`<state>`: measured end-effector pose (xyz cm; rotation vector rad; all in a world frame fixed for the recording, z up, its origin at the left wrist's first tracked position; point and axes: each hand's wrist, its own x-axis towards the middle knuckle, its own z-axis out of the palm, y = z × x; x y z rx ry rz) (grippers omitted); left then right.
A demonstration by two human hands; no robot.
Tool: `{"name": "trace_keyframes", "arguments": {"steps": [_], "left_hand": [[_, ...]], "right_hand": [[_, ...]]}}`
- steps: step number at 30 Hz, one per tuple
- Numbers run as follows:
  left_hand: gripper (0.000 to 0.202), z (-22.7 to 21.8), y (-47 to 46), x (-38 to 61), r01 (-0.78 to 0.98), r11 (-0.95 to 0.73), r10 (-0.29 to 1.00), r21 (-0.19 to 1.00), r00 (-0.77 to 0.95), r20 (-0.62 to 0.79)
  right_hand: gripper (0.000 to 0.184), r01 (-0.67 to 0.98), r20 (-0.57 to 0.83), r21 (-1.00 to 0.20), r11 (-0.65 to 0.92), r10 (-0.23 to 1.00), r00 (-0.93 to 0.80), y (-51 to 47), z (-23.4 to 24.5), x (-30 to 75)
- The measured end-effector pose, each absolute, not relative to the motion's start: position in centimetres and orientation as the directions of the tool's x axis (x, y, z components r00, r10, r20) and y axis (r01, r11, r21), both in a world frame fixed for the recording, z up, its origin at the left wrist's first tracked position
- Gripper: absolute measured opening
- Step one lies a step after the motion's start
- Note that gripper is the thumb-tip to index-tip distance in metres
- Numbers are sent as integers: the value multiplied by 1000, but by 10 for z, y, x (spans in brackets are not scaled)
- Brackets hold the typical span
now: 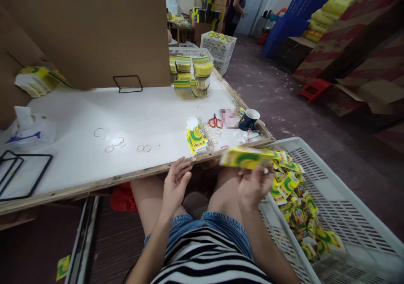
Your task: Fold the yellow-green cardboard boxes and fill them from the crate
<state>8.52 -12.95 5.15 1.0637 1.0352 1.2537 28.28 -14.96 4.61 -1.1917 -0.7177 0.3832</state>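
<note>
Between thumb and fingers my right hand [255, 186] grips a yellow packet [241, 157] with a green pattern, smeared by motion, above the table's front edge near a white crate [298, 143]. Many loose yellow packets [288, 185] lie in that crate. My left hand [176, 184] is open and holds nothing, its fingers loosely spread by the wooden edge. Just beyond it on the white table [75, 149] lies a small pile of yellow and white packets [196, 137]. Several rubber bands [214, 142] are scattered beside the pile.
Red-handled scissors [215, 122] and a dark mug [249, 119] are at the table's right. Bundled stacks of packets [192, 78] stand behind, near a cardboard panel [94, 31]. Black wire frames [27, 174] and a tissue pack [30, 128] sit left. A person [236, 6] stands far back.
</note>
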Motion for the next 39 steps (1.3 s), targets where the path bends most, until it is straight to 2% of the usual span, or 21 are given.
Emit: {"name": "trace_keyframes", "arguments": {"steps": [1,2,6,9,13,15,18,23,27,29,30,31,33,36,39], "left_hand": [[52,50,-127,82,-189,10,1000,982,12,-8],[51,49,-126,80,-175,6,1000,985,-11,-9],[50,43,-126,81,-160,40,999,986,10,-39],[52,40,-129,83,-139,55,998,989,24,-52],[51,36,-131,76,-91,55,998,994,-27,-58],[50,34,-131,72,-90,51,997,995,-50,-55],[50,29,-129,69,-94,52,996,994,-68,-58],[50,24,-126,71,-102,58,995,993,-73,-66],[49,26,-124,70,-148,54,995,987,-72,-66],[50,28,-123,70,-218,52,997,975,-36,-61],[51,29,-123,70,-268,54,998,962,-1,-57],[53,30,-122,71,-324,59,998,944,37,-50],[58,31,-122,73,-426,80,993,901,110,-36],[60,31,-122,78,-504,136,977,853,213,-30],[58,32,-124,80,-543,213,950,812,309,-42]], "right_hand": [[31,102,314,-920,379,554,771,-147,46,289],[33,89,308,-918,387,554,773,-143,44,292],[37,31,180,-979,201,786,591,-108,25,276],[37,218,170,-974,68,854,491,-66,11,253],[44,558,224,-827,-76,865,450,-16,2,240],[44,601,193,-790,-118,884,427,-4,0,238],[37,570,178,-812,-124,878,444,0,-4,236],[28,447,159,-889,-100,847,507,-2,1,238],[20,295,107,-955,-40,878,466,-29,14,242],[24,152,62,-988,0,915,400,-58,20,240],[28,-42,10,-999,25,946,323,-74,23,238],[34,-225,-45,-974,9,971,233,-91,26,235],[37,-432,-161,-895,-108,983,89,-122,29,228],[36,-527,-272,-815,-240,962,-17,-148,31,220],[36,-527,-288,-808,-264,957,-38,-154,31,219]]}}
